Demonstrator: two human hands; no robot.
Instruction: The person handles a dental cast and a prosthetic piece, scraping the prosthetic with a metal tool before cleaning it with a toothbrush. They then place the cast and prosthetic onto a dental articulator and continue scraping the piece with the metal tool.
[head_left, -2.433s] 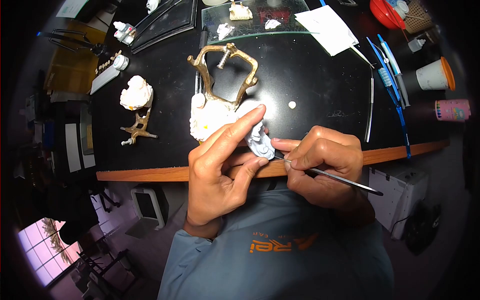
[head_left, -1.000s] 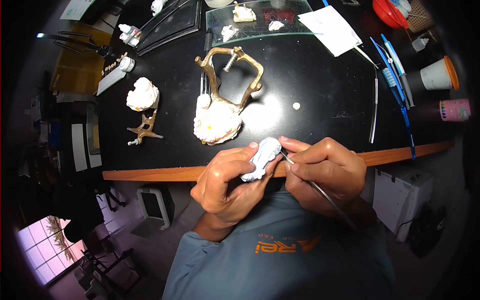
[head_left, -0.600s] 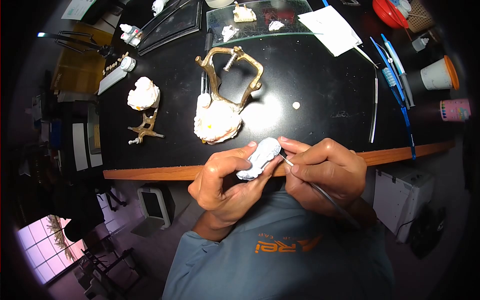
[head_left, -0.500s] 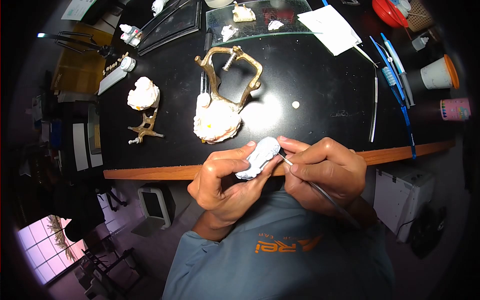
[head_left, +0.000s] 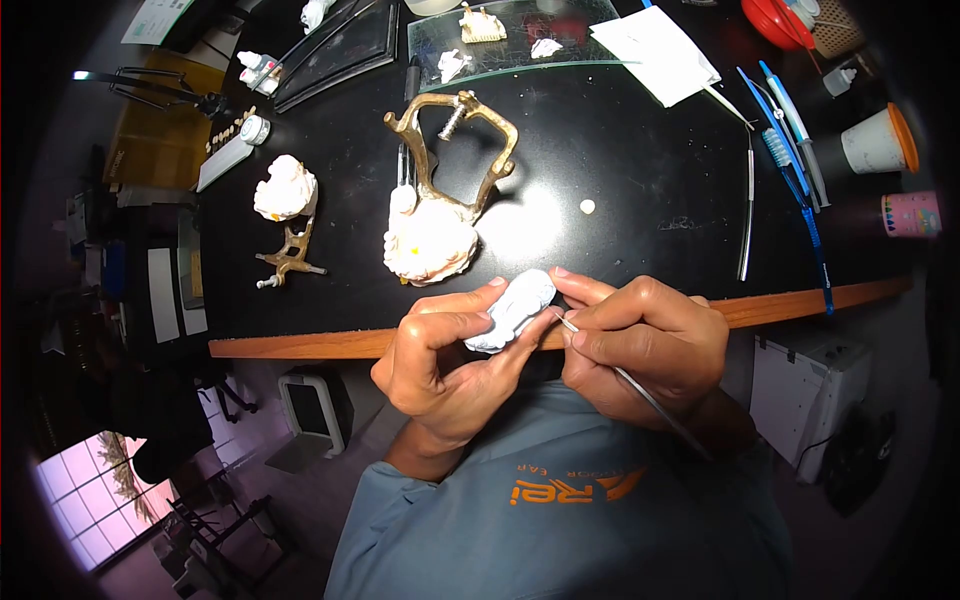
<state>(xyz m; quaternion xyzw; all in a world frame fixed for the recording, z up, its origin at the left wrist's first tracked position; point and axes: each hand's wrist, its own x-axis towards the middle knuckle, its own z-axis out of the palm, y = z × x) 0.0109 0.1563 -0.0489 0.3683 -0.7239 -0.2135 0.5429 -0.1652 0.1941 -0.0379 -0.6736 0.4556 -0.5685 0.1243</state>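
Observation:
My left hand point(head_left: 440, 350) pinches a white plaster dental cast point(head_left: 512, 312) between thumb and fingers, just over the table's wooden front edge. In a pen-like grip my right hand point(head_left: 650, 340) holds a thin metal dental carver point(head_left: 645, 388), its handle slanting down toward my sleeve. The carver's tip is close to the cast's right side, by my left fingertips, and my right index fingertip is at the cast's upper right end. Beyond my hands lies a brass articulator frame point(head_left: 505, 135) with a lumpy plaster model point(head_left: 430, 243) mounted on it.
At left sits another plaster model point(head_left: 285, 187) on a brass articulator part point(head_left: 291, 255). A small cream disc point(head_left: 587, 207) lies mid-table. A glass slab point(head_left: 580, 45), white paper point(head_left: 660, 60), metal instrument point(head_left: 749, 215), blue-handled brush point(head_left: 778, 150) and cups point(head_left: 868, 145) stand or lie farther out.
The carver's tip has drawn slightly down and away from the cast's edge, with my right hand shifting a little. The cast stays in my left hand, and the whole view has shifted slightly.

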